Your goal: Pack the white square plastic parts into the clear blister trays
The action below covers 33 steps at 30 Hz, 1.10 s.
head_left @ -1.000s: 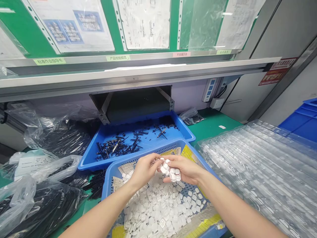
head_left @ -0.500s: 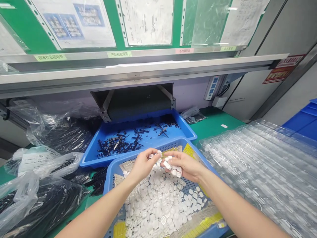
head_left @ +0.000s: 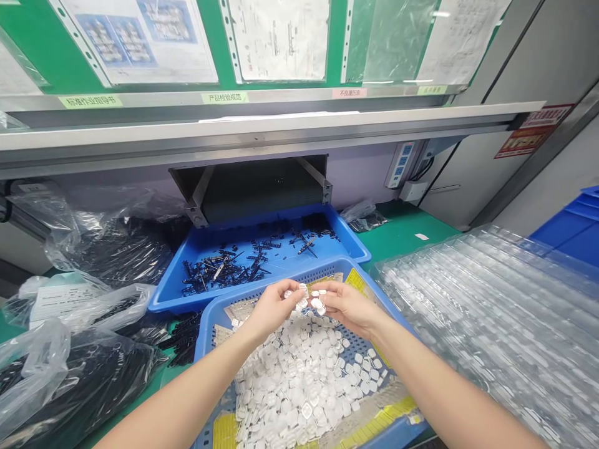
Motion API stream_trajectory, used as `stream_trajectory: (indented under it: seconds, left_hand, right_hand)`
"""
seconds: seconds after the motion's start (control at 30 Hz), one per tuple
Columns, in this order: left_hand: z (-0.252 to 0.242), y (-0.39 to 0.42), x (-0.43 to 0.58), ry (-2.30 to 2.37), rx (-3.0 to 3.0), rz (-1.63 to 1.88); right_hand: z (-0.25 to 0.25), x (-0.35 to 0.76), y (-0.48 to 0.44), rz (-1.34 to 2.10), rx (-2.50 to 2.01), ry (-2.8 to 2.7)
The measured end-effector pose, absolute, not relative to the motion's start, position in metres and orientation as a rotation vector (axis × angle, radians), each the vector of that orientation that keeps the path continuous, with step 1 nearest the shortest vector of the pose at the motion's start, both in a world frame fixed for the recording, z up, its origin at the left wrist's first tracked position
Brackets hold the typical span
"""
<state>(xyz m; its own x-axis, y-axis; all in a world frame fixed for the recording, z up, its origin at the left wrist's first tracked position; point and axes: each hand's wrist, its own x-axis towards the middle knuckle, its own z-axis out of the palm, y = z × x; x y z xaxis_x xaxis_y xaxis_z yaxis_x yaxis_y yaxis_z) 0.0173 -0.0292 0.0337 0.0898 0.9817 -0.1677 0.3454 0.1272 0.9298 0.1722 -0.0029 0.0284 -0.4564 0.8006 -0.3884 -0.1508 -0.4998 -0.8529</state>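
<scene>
- White pieces (head_left: 299,380): small, flat, rounded squares, many with a raised rim; a few in each hand, the bulk heaped loose in the basket below.
- Left hand (head_left: 271,308): fingers pinched on a few pieces, above the basket's far part.
- Right hand (head_left: 353,308): fingers narrow, holding a small cluster, just beside the left hand.
- Basket (head_left: 203,333): blue, perforated walls. Pile covers most of the floor, thinning out to single pieces at the right. Yellow strips (head_left: 384,425) and grayish paper line the inside edges.
- Blue tray (head_left: 294,262): directly behind the basket. Holds scattered black parts (head_left: 219,274), thickest at the left, with one lighter sliver among them.
- Conveyor (head_left: 262,190): dark belt in the wall opening, its end over the tray's back edge.
- Clear plastic bags (head_left: 88,390): left side, full of thin black parts; a white label sheet lies on one.
- Clear ribbed trays (head_left: 468,318): right of the basket, contents too blurred to tell.
- Desk (head_left: 407,224): green top, small bag (head_left: 366,219) near the blue tray.
</scene>
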Motion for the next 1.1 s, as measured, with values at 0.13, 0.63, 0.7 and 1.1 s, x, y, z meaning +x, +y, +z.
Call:
stream_trajectory:
  seconds: [0.13, 0.63, 0.7, 1.1]
  left_hand:
    - [0.027, -0.027, 0.015, 1.376, 1.316, 0.805]
    - [0.026, -0.026, 0.015, 1.247, 1.149, 0.824]
    - [0.026, -0.026, 0.015, 1.233, 1.162, 0.829]
    - [0.029, -0.031, 0.027, 1.302, 1.324, 0.799]
  right_hand:
    - [0.029, 0.173, -0.002, 1.972, -1.051, -1.089]
    - [0.029, 0.177, -0.002, 2.108, -0.952, -0.885]
    - [0.029, 0.177, -0.001, 2.111, -0.954, -0.888]
    - [0.021, 0.171, -0.007, 2.131, -0.905, -1.165]
